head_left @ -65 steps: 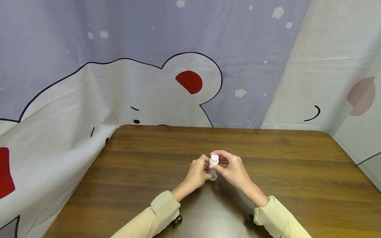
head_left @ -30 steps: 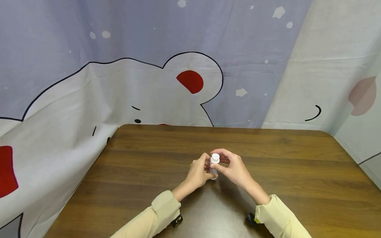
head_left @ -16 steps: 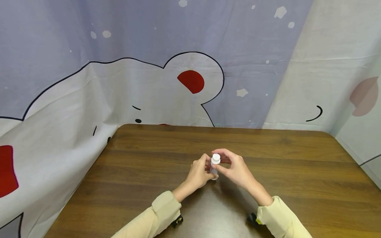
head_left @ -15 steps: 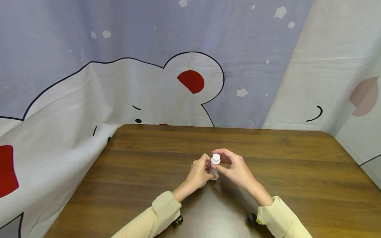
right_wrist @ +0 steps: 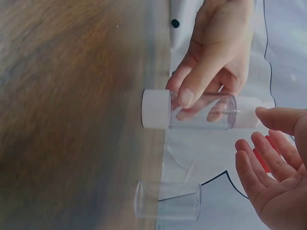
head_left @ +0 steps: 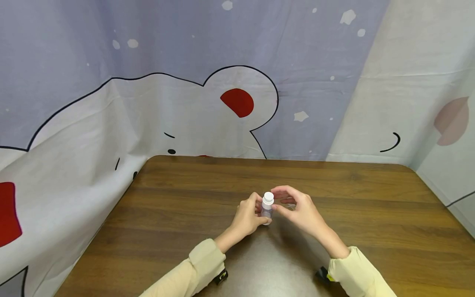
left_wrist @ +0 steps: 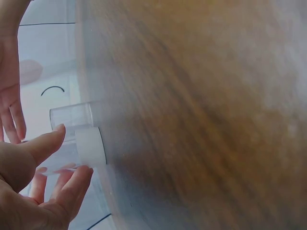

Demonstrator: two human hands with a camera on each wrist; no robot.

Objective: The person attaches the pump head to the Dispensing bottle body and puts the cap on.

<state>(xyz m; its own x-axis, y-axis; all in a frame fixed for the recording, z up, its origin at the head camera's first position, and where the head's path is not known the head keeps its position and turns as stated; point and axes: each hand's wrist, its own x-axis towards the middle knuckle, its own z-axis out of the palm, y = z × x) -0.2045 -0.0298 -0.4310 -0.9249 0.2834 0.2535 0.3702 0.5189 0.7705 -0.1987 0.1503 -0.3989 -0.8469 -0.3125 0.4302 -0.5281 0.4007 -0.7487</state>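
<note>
A small see-through bottle (right_wrist: 199, 120) with a white base and a white top (head_left: 269, 197) stands upright on the table. My left hand (head_left: 245, 215) holds its body from the left, thumb in front and fingers behind; the left hand (right_wrist: 218, 48) also appears in the right wrist view. My right hand (head_left: 298, 208) is just right of the white top, thumb and fingers spread around air. In the right wrist view its thumb (right_wrist: 278, 117) overlaps the end of the top; I cannot tell whether it touches. A clear open cylinder, like a cap (right_wrist: 168, 200), stands nearby, mostly behind the right hand in the head view.
The brown wooden table (head_left: 178, 198) has rounded far corners. A printed curtain (head_left: 167, 107) hangs directly behind it and along the left side. Dark wrist devices (head_left: 221, 275) sit under both sleeves.
My right hand has drawn back a little to the right from the bottle's top, its fingers parting from it. The left hand and bottle have stayed in place.
</note>
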